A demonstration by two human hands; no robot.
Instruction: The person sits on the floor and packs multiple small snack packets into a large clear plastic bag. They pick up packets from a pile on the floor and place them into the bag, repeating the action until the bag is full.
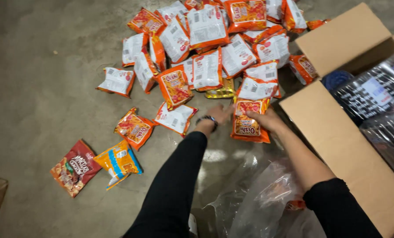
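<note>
On the concrete floor (38, 88) lies a loose heap of small orange-and-white snack packets (208, 48), roughly thirty of them; the ones stacked under others cannot be counted exactly. Many lie back side up, showing white panels. One gold packet (219, 92) peeks out from under the heap near its lower edge. Well apart from the heap, toward the lower left, lie three strays: one orange packet (134, 128), one yellow-and-blue packet (117, 162) just beside it, and one dark red packet (75, 167) next to that.

The right hand (267, 119) is closed around one orange snack packet (247, 123), fingers curled over its top edge, holding it upright just at the near edge of the heap. The left hand (219, 113), with a dark beaded bracelet (207, 120) at the wrist, reaches toward the same packet; its fingers are partly hidden behind the packet, so I cannot tell whether it grips or only touches the packet's left side. Both arms wear black sleeves, the right one pushed up the forearm.

To the right stands one open cardboard box (338, 132), flaps spread, holding dark glossy wrapped packs and something blue. One crumpled clear plastic bag (263, 198) lies on the floor below the right arm, beside the box
</note>
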